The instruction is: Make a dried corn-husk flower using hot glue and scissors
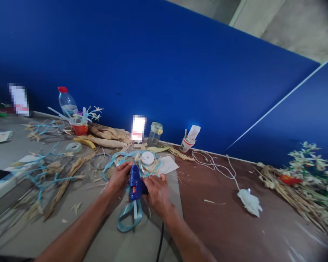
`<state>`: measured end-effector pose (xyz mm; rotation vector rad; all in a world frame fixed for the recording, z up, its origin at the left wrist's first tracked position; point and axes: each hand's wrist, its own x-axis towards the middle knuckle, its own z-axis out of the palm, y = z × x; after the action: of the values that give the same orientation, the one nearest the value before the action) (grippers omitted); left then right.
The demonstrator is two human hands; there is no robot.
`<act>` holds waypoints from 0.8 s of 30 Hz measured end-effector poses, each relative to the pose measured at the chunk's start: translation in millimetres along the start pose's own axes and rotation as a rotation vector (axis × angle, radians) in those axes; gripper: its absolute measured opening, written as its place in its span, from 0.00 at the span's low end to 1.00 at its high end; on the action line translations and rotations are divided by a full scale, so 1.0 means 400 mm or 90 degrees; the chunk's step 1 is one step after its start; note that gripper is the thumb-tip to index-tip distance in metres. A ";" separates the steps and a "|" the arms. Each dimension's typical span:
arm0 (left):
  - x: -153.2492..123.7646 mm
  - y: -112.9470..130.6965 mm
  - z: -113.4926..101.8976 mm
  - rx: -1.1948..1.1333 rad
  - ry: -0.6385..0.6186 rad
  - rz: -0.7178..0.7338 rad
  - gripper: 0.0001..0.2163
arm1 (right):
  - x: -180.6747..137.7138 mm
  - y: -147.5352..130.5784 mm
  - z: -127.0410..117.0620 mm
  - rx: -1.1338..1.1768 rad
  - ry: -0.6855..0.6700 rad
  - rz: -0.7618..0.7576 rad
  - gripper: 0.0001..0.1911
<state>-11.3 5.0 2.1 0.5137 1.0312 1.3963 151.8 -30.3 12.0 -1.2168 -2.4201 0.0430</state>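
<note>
My right hand (157,193) is wrapped round the handle of a blue hot glue gun (136,182), whose nozzle points away from me. A white glue stick (135,209) sticks out of its rear end. Beside the nozzle, my left hand (120,178) has its fingertips pinched together; what lies between them is too small to make out. Pale dried husk bits show just past the nozzle. Light blue ribbon (123,223) loops on the table under the gun, and more blue tape surrounds a white spool (148,158) beyond my hands.
Blue-wrapped stems (47,182) and dried husks (67,182) lie to the left. A red cup (79,129), a bottle (67,102), a glass jar (154,134) and a paper cup (186,145) stand along the blue partition. A black cord (160,240) runs beside my right forearm. White flowers (306,163) lie far right.
</note>
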 end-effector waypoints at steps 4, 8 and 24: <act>0.008 -0.007 -0.008 0.019 -0.004 0.026 0.17 | -0.003 -0.002 -0.003 0.001 0.003 -0.003 0.08; 0.014 -0.010 -0.016 0.043 -0.013 0.033 0.16 | -0.005 -0.004 -0.004 0.019 0.026 -0.011 0.07; 0.007 0.006 -0.018 -0.002 -0.068 0.050 0.13 | -0.004 0.005 -0.006 0.180 0.106 0.070 0.05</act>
<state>-19.1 6.2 -0.3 0.6257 0.9313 1.4241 155.3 -30.7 13.1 -1.1713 -2.1188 0.2942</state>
